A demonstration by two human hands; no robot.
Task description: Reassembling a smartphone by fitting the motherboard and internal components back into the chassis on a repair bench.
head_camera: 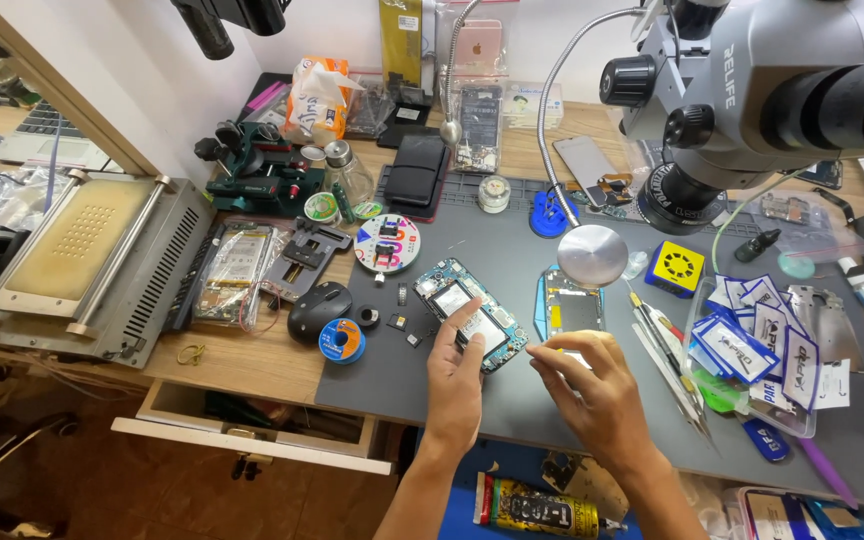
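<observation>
On the grey mat in front of you lie a black computer mouse, a blue solder spool just beside it and a yellow square block. A clear tray holds blue-and-white packets. The microscope hangs at upper right, a metal heating plate machine at left.

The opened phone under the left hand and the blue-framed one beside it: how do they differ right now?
The opened phone lies at a slant with the left hand touching it; the blue-framed phone lies nearly straight, partly hidden by a round metal disc. The first shows crowded inner parts and a blue-green frame; the second looks barer and darker inside. The right hand hovers just below the second. Both lie open on the grey mat.
</observation>
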